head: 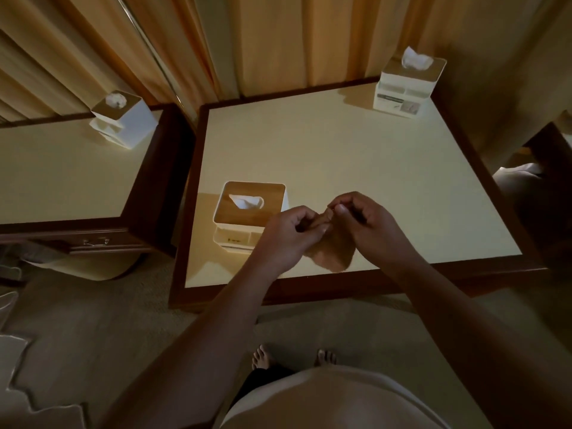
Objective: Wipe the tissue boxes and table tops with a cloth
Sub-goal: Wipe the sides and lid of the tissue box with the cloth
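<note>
A small tan cloth [332, 253] hangs between my two hands above the near edge of the cream-topped table [356, 168]. My left hand [286, 235] and my right hand [368, 226] both pinch its upper edge. Just left of my hands stands a white tissue box with a wooden lid [249, 209]. A second tissue box [407, 85] sits at the table's far right corner. A third tissue box [122, 119] stands on the side table [62, 174] to the left.
Orange curtains [278, 35] hang behind both tables. A dark wooden frame borders the main table [309, 287]. The side table has a drawer with a metal handle [96, 242]. Carpet and my bare feet [263, 356] lie below; a chair edge [526, 187] shows at right.
</note>
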{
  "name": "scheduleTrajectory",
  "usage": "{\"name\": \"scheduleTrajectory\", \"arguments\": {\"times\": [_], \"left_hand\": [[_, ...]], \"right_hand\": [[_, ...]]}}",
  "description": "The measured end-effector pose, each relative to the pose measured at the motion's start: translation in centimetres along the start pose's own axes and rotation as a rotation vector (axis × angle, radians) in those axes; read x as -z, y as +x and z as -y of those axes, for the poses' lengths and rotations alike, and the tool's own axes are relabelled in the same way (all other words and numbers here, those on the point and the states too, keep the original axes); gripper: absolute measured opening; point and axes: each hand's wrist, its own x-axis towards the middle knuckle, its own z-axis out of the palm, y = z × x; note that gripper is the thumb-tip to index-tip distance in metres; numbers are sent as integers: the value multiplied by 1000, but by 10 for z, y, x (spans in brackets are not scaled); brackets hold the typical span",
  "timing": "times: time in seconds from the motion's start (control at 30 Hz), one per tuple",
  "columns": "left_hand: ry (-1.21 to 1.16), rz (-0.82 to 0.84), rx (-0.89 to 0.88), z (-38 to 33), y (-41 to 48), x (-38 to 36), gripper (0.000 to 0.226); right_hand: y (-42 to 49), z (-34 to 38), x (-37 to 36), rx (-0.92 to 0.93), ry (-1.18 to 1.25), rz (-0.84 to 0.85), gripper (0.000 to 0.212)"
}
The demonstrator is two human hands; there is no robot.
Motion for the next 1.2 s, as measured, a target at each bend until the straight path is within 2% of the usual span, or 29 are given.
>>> {"name": "scheduleTrajectory", "arguments": {"times": [0.03, 0.13, 0.3, 0.47, 0.6, 0.67, 0.83, 0.93, 1.0, 1.1, 1.2], "left_hand": [[14, -19, 1, 0, 1, 0, 4], [68, -45, -14, -1, 4, -1, 7], [159, -29, 5, -1, 2, 7, 19], [232, 32, -7, 1, -3, 20, 14], [403, -8, -33, 6, 3, 16, 11], [472, -53, -65, 10, 9, 11, 8], [460, -247, -199, 10, 21, 4, 11], [384, -310, -211, 16, 9, -2, 13], [407, -263, -151, 33, -4, -14, 13], [489, -95, -50, 67, -24, -36, 9], [567, 3, 54, 90, -39, -47, 18]], "right_hand": [[0, -1, 0, -4, 6, 5, 5], [0, -4, 0, -12, -11, 22, 12], [2, -12, -5, 0, 17, -23, 6], [6, -24, -5, -37, -43, 5, 20], [13, -32, -3, 58, -376, 85, 33], [18, -33, 0, 137, -528, 50, 32], [21, -26, 7, 334, -623, -154, 31], [3, -31, 9, 391, -634, -167, 27], [-12, -50, 1, 377, -691, -121, 27], [-33, -91, -17, 298, -760, 2, 24], [-51, -116, -31, 253, -771, 112, 27]]}}
